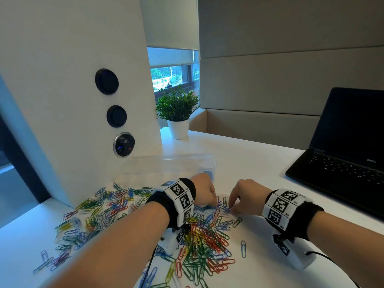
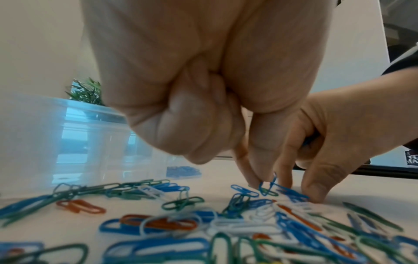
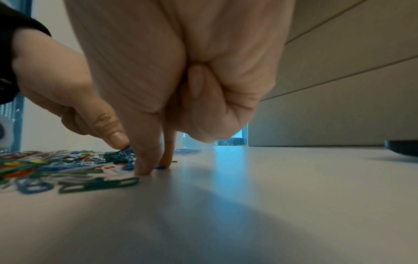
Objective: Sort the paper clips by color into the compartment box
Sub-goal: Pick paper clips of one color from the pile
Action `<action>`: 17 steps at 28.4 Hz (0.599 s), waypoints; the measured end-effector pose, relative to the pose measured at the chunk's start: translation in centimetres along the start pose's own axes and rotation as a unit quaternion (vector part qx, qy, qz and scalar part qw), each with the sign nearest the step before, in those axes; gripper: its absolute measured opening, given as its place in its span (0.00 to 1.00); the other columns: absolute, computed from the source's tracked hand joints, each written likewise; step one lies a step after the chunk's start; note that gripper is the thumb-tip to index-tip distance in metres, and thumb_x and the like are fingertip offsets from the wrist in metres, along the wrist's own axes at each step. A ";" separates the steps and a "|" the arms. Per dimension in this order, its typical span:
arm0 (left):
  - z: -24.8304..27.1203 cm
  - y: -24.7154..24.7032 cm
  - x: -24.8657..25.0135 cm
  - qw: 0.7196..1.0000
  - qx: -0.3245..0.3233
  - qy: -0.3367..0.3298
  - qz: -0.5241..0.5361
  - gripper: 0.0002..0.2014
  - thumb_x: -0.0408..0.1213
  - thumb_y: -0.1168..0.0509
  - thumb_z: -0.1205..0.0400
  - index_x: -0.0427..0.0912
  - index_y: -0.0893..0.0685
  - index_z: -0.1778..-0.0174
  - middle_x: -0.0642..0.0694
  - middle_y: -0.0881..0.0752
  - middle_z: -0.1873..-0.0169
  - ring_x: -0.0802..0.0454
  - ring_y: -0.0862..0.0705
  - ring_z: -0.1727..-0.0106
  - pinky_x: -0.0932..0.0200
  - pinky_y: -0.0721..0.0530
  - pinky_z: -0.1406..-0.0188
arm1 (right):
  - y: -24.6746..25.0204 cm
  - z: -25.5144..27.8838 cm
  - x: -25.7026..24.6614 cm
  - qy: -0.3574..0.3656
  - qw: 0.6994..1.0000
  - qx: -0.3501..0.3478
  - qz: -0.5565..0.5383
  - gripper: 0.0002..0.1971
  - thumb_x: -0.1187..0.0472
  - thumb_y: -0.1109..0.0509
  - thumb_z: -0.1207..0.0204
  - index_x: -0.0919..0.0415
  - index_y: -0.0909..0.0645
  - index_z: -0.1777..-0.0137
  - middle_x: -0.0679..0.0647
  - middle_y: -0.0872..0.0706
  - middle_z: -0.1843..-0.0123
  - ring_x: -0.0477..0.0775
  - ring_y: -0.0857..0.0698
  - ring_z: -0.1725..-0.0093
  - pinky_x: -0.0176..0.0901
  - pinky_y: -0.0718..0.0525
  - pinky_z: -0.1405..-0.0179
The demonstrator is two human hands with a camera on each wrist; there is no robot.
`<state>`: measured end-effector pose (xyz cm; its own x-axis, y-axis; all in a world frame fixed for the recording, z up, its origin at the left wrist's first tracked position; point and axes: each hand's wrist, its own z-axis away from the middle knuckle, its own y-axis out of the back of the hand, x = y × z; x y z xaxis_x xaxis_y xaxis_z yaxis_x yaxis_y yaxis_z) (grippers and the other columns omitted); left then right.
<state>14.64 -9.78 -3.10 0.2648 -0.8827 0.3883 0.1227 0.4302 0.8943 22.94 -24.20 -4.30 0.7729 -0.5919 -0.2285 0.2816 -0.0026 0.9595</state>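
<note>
Loose paper clips [image 1: 199, 235] in blue, green, red, yellow and white cover the white table [image 1: 259, 163], with a second spread [image 1: 99, 208] further left. My left hand [image 1: 215, 204] reaches into the far edge of the pile; in the left wrist view its thumb and forefinger [image 2: 260, 182] pinch a blue clip [image 2: 269, 186] that stands tilted up. My right hand [image 1: 230, 209] is just beside it, thumb and forefinger tips [image 3: 156, 167] down on the table around another blue clip [image 3: 161, 167]. Behind the hands lies the clear compartment box [image 1: 170, 165], with blue clips [image 1: 209, 174] in its right end.
An open black laptop [image 1: 342, 159] sits at the right. A potted plant [image 1: 178, 125] stands at the back beside a white pillar with round sockets [image 1: 122, 144]. A lone blue clip [image 1: 243, 248] lies right of the pile. Wrist camera cables trail toward the front edge.
</note>
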 end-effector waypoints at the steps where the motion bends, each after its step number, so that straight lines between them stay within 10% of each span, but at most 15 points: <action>1: 0.1 0.1 -0.1 1.000 0.000 0.004 0.005 0.11 0.38 0.29 0.20 0.34 0.08 0.49 0.41 0.09 0.50 0.54 0.17 0.57 0.58 0.15 0.52 | 0.0 0.0 -0.1 -0.002 1.000 -0.004 0.002 0.08 0.54 0.24 0.27 0.52 0.09 0.50 0.48 0.15 0.58 0.49 0.18 0.56 0.38 0.23 0.59; 9: 0.7 0.8 -0.5 0.999 0.004 0.005 0.042 0.10 0.37 0.30 0.19 0.35 0.08 0.49 0.44 0.09 0.50 0.59 0.19 0.63 0.65 0.21 0.61 | 0.0 0.2 -0.3 -0.012 1.000 -0.019 0.020 0.09 0.57 0.33 0.22 0.55 0.10 0.51 0.48 0.16 0.57 0.49 0.18 0.57 0.38 0.23 0.59; 13: 1.7 1.8 -1.1 0.994 0.026 0.021 0.106 0.05 0.40 0.30 0.19 0.43 0.11 0.57 0.52 0.17 0.67 0.57 0.25 0.74 0.70 0.29 0.84 | 1.0 0.5 -0.1 -0.024 0.994 -0.028 -0.099 0.08 0.57 0.33 0.20 0.55 0.13 0.58 0.45 0.20 0.71 0.43 0.24 0.76 0.34 0.26 0.74; 17: 3.1 2.6 -2.0 0.975 -0.002 0.050 0.218 0.09 0.34 0.35 0.16 0.42 0.21 0.63 0.45 0.32 0.77 0.52 0.39 0.80 0.66 0.39 0.81 | 1.4 0.9 -0.2 -0.111 0.869 -0.089 -0.473 0.13 0.67 0.38 0.22 0.60 0.30 0.68 0.50 0.37 0.76 0.48 0.40 0.78 0.34 0.41 0.81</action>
<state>11.48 -7.47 -0.90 0.3852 -0.5928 0.7072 -0.0179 0.7614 0.6480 22.67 -24.78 -2.78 0.0241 -0.5340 -0.8452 0.8308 -0.4595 0.3140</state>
